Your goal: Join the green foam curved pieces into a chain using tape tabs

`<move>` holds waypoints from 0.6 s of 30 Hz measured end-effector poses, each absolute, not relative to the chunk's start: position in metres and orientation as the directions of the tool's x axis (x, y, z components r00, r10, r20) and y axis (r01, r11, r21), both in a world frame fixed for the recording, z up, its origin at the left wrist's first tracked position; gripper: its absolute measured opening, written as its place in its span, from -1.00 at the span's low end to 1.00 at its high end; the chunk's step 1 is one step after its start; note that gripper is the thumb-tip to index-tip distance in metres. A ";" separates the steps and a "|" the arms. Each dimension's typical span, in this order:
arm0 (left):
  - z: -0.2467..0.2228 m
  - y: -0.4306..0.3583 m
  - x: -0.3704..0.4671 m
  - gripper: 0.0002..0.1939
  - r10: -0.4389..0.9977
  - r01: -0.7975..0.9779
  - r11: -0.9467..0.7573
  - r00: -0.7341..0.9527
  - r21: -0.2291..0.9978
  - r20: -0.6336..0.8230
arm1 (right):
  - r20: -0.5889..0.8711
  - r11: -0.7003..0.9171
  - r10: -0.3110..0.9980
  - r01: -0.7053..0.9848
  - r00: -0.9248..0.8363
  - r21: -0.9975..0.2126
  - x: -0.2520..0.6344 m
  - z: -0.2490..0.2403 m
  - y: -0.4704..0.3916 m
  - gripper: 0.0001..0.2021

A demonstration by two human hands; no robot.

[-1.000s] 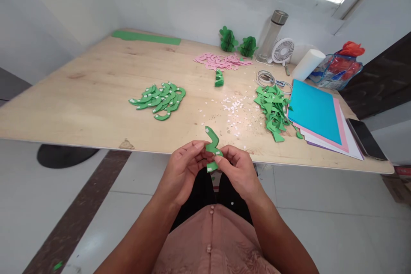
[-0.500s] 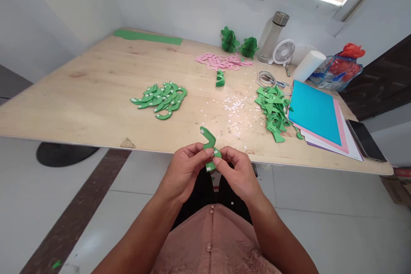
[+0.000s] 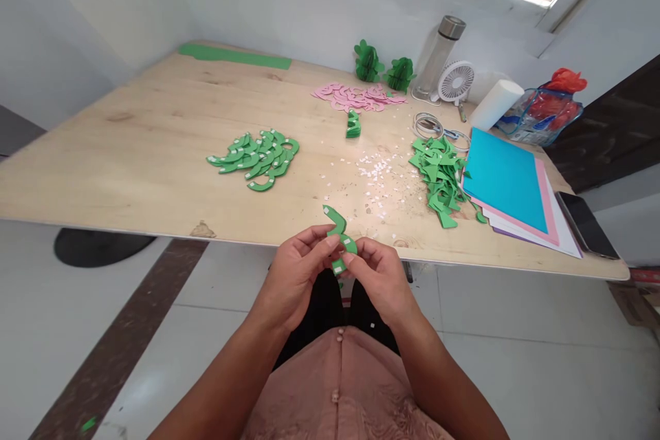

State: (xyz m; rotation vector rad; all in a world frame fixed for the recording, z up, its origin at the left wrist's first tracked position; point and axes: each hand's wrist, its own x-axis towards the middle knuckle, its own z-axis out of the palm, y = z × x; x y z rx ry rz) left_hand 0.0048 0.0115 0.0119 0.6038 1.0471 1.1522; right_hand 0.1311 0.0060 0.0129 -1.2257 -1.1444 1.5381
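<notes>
- Left hand (image 3: 299, 269): thumb and fingers closed in a pinch on the left side of a green curved piece (image 3: 351, 245); the thumb lies over its middle, the fingers partly hidden behind.
- Right hand (image 3: 380, 278): thumb tip against the lower right part of the same piece, fingers bent; how far they reach behind it cannot be told.
- Position of the piece: between both hands at the near edge of the wooden table (image 3: 128, 165), its upper arm seen over the tabletop. Small white squares (image 3: 337, 270) show at its upper end, middle bend and lower end.
- Left of centre: a heap of green curved shapes (image 3: 265, 155), overlapping, many with similar white squares.
- Centre: scattered white bits (image 3: 379, 167); behind them a small green stack (image 3: 353, 126), then a spread of pink cut-outs (image 3: 355, 98).
- Right: a pile of green scraps (image 3: 437, 175) beside a blue sheet (image 3: 505, 175), which tops a stack of sheets; a phone (image 3: 586, 223) lies next to these.
- Rear: two green paper forms (image 3: 367, 60), a bottle (image 3: 436, 62), a white fan (image 3: 456, 81), a white roll (image 3: 496, 104) and a see-through bag (image 3: 541, 113) with red contents; a green strip (image 3: 234, 56) lies at far left.
</notes>
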 end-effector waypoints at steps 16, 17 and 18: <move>0.011 0.009 -0.028 -0.71 0.806 0.426 -0.585 0.403 0.690 0.434 | -0.249 -0.267 0.922 -0.021 -0.295 -0.963 0.139 0.010 0.005 -0.85; 0.010 0.009 -0.028 -0.72 0.805 0.412 -0.584 0.400 0.699 0.438 | -0.253 -0.269 0.919 -0.014 -0.302 -0.963 0.140 0.010 0.005 -0.84; 0.009 0.009 -0.028 -0.73 0.808 0.399 -0.581 0.392 0.710 0.441 | -0.257 -0.274 0.916 -0.011 -0.307 -0.962 0.141 0.009 0.005 -0.84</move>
